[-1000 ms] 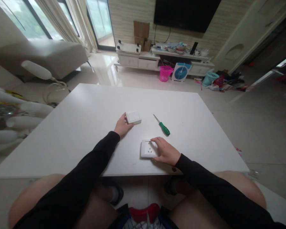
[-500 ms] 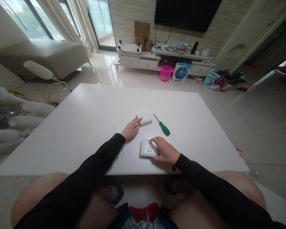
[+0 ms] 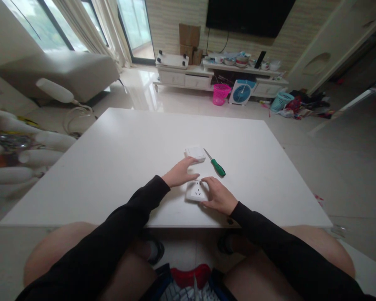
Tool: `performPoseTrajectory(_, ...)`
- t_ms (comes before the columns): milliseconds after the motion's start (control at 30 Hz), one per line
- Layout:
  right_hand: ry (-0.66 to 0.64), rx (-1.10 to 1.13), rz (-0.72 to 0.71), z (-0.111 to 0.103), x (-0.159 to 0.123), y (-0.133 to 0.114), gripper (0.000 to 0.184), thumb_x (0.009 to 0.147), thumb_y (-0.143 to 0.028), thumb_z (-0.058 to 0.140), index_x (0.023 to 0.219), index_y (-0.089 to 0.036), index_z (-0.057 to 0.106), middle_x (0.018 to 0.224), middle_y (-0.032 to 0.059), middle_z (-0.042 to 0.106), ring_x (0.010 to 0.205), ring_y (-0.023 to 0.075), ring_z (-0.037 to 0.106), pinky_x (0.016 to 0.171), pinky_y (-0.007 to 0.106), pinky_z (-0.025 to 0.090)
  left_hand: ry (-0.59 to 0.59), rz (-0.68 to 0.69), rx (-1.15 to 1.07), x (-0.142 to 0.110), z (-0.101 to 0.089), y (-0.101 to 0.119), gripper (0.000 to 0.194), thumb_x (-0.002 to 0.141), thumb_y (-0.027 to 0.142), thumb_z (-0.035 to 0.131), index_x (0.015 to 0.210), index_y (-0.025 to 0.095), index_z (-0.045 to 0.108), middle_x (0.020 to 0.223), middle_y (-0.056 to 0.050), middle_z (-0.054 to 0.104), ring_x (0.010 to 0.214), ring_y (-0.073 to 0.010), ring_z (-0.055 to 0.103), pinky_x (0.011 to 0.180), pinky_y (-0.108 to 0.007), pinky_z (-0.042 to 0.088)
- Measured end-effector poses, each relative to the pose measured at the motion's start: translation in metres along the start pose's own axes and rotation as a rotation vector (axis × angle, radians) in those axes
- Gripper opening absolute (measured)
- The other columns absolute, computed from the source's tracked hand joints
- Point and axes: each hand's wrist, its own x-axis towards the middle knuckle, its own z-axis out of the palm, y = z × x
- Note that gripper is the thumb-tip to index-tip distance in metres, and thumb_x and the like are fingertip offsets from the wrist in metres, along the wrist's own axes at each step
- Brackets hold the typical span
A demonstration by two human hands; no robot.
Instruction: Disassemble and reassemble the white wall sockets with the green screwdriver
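Note:
A white wall socket [image 3: 196, 191] with dark slots lies near the front of the white table. My right hand [image 3: 219, 195] grips it by its right side, thumb at the near edge and fingers at the far edge. Between the socket and a second white square box [image 3: 195, 153] farther back is my left hand [image 3: 182, 171], its thumb and fingers spread apart. The left fingertips overlap the box's near edge; whether they touch it I cannot tell. A screwdriver [image 3: 218, 167] with a green handle rests to the right of the box, its tip pointing away from me.
The white table [image 3: 138, 142] spreads out around the hands. White padded legs [image 3: 50, 156] of some upturned furniture stand at the left. Beyond are a pink basket [image 3: 220, 95], a blue fan [image 3: 242, 93] and a low TV cabinet [image 3: 172, 77].
My left hand has come off the left side of the white box and moved right and nearer the socket, fingers spreading. My right hand stays on the socket. The view has shifted slightly.

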Motion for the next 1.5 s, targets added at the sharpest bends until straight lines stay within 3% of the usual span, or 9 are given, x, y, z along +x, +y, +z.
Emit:
performPoseTrajectory(133, 0.094, 0.088, 0.041, 0.005, 0.003, 0.008, 0.070, 0.076, -0.019, 0.081, 0.136, -0.023, 0.046, 0.136, 0.0143, 0.054, 0.130, 0.0320, 0.055, 0.111, 0.055, 0.050, -0.194, 0.037, 0.060, -0.027, 0.010, 0.010, 0.081, 0.054, 0.039, 0.095, 0.127, 0.019, 0.065, 0.131, -0.016, 0.064, 0.128, -0.0387, 0.059, 0.114, -0.055, 0.046)
performPoseTrajectory(267, 0.078, 0.176, 0.040, 0.013, 0.006, 0.015, 0.080, 0.072, -0.015, 0.080, 0.142, -0.023, 0.043, 0.143, 0.0161, 0.052, 0.135, 0.0329, 0.052, 0.110, 0.054, 0.052, -0.160, 0.015, 0.213, -0.049, 0.006, 0.004, 0.082, 0.062, 0.033, 0.090, 0.135, 0.014, 0.058, 0.124, -0.016, 0.060, 0.117, -0.0344, 0.061, 0.107, -0.052, 0.051)
performPoseTrajectory(433, 0.078, 0.199, 0.044, 0.019, 0.007, 0.019, 0.081, 0.071, -0.011, 0.074, 0.144, -0.022, 0.041, 0.144, 0.0163, 0.054, 0.134, 0.0324, 0.056, 0.111, 0.053, 0.051, -0.222, 0.056, 0.365, -0.049, -0.004, 0.008, 0.093, 0.061, 0.029, 0.089, 0.143, 0.011, 0.050, 0.125, -0.015, 0.058, 0.115, -0.0333, 0.060, 0.105, -0.048, 0.052)
performPoseTrajectory(733, 0.059, 0.202, 0.061, 0.020, 0.010, 0.023, 0.087, 0.069, -0.018, 0.078, 0.146, -0.023, 0.037, 0.147, 0.0170, 0.052, 0.136, 0.0335, 0.055, 0.112, 0.053, 0.050, -0.227, 0.078, 0.337, -0.046, -0.015, 0.011, 0.085, 0.062, 0.032, 0.088, 0.137, 0.013, 0.054, 0.123, -0.014, 0.059, 0.111, -0.0312, 0.063, 0.102, -0.045, 0.055)
performPoseTrajectory(933, 0.037, 0.172, 0.049, 0.020, 0.009, 0.022, 0.090, 0.075, -0.024, 0.076, 0.151, -0.022, 0.029, 0.149, 0.0200, 0.050, 0.135, 0.0338, 0.057, 0.111, 0.053, 0.051, -0.066, -0.015, 0.421, -0.041, -0.062, 0.012, 0.086, 0.064, 0.035, 0.086, 0.140, 0.012, 0.054, 0.121, -0.014, 0.063, 0.115, -0.0332, 0.061, 0.108, -0.049, 0.050)
performPoseTrajectory(1100, 0.021, 0.084, -0.012, 0.017, 0.008, 0.022, 0.084, 0.077, -0.022, 0.072, 0.151, -0.023, 0.030, 0.148, 0.0180, 0.051, 0.140, 0.0339, 0.052, 0.119, 0.055, 0.044, 0.127, -0.184, 0.418, -0.037, -0.137, 0.001, 0.084, 0.064, 0.046, 0.086, 0.137, 0.013, 0.058, 0.124, -0.015, 0.066, 0.114, -0.0314, 0.065, 0.105, -0.047, 0.052)
performPoseTrajectory(1300, 0.051, 0.012, -0.065, 0.010, 0.003, 0.020, 0.076, 0.079, -0.019, 0.069, 0.147, -0.024, 0.036, 0.149, 0.0167, 0.048, 0.146, 0.0345, 0.045, 0.124, 0.058, 0.038, 0.453, -0.646, 0.230, -0.082, -0.217, -0.069, 0.081, 0.067, 0.058, 0.082, 0.135, 0.018, 0.061, 0.108, -0.011, 0.071, 0.099, -0.0284, 0.070, 0.089, -0.042, 0.058)
performPoseTrajectory(1400, 0.035, -0.009, -0.067, 0.008, 0.003, 0.016, 0.071, 0.080, -0.019, 0.070, 0.144, -0.024, 0.041, 0.149, 0.0172, 0.048, 0.145, 0.0351, 0.046, 0.122, 0.059, 0.039, 0.559, -0.818, 0.320, -0.112, -0.230, -0.109, 0.087, 0.058, 0.049, 0.089, 0.135, 0.018, 0.061, 0.104, -0.008, 0.070, 0.094, -0.0256, 0.070, 0.091, -0.040, 0.058)
performPoseTrajectory(1500, -0.008, -0.011, -0.049, 0.006, 0.004, 0.011, 0.062, 0.081, -0.019, 0.070, 0.138, -0.024, 0.046, 0.148, 0.0160, 0.048, 0.142, 0.0333, 0.048, 0.121, 0.056, 0.041, 0.551, -0.816, 0.384, -0.124, -0.232, -0.130, 0.093, 0.056, 0.043, 0.090, 0.140, 0.019, 0.057, 0.108, -0.007, 0.069, 0.092, -0.0227, 0.070, 0.092, -0.036, 0.057)
